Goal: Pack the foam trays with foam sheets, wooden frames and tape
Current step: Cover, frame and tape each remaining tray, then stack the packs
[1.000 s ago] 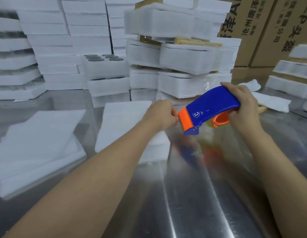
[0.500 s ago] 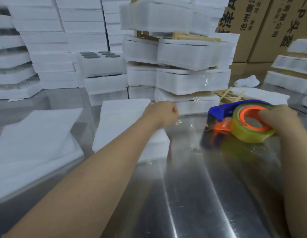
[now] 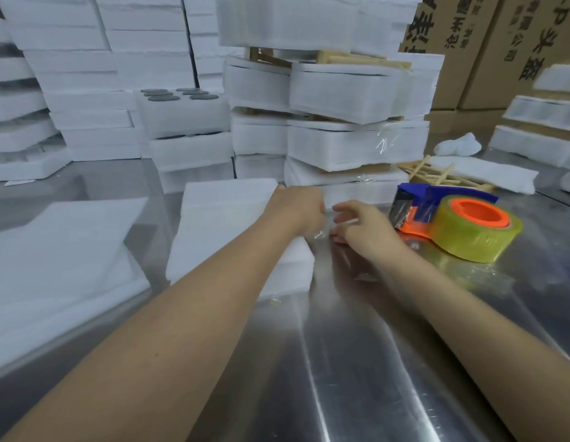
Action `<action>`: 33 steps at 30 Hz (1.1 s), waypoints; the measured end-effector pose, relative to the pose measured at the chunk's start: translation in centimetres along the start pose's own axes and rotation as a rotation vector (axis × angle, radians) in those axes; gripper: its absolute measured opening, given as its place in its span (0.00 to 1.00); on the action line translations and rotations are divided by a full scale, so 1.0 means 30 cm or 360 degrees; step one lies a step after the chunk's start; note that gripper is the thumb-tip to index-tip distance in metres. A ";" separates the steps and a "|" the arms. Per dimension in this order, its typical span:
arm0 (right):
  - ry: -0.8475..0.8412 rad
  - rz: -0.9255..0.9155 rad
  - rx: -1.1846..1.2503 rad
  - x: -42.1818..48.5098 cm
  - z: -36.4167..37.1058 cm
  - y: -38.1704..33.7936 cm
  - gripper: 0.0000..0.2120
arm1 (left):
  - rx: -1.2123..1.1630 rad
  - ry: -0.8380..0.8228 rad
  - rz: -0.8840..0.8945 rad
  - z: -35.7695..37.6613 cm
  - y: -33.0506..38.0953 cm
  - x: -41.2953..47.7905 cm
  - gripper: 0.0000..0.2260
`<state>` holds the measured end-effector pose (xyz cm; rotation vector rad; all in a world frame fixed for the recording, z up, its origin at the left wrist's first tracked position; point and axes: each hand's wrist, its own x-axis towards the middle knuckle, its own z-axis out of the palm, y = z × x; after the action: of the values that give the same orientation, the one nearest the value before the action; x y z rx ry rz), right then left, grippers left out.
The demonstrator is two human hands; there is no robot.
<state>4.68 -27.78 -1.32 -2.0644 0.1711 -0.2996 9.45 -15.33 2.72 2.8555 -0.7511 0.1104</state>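
Observation:
My left hand (image 3: pixel 298 208) is curled and pinches a piece of clear tape (image 3: pixel 318 233) above the metal table (image 3: pixel 341 362). My right hand (image 3: pixel 360 224) hovers just right of it, fingers spread toward the tape, holding nothing. The blue and orange tape dispenser (image 3: pixel 449 218) with its yellowish roll lies on the table to the right, apart from both hands. A stack of foam sheets (image 3: pixel 226 218) sits under my left hand. Packed foam trays (image 3: pixel 350 145) with wooden frames between them are piled behind. Loose wooden frames (image 3: pixel 436 177) lie past the dispenser.
A second pile of foam sheets (image 3: pixel 54 250) lies at the left. Walls of stacked foam trays (image 3: pixel 86 90) fill the back left, one showing dark round inserts (image 3: pixel 178 94). Cardboard boxes (image 3: pixel 487 43) stand at the back right, with more foam trays (image 3: pixel 538 122) near them.
My right hand set the tape dispenser down on the table, let go of it and moved left toward my left hand. My left hand still pinches the tape piece.

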 end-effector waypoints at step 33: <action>-0.0327 0.0573 0.1359 0.004 -0.058 -0.029 0.28 | -0.0790 0.0313 -0.0149 0.006 -0.025 -0.003 0.12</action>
<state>4.29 -28.85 0.28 -1.1770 0.2348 0.0676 9.74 -14.69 2.41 2.3606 -0.5160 0.1632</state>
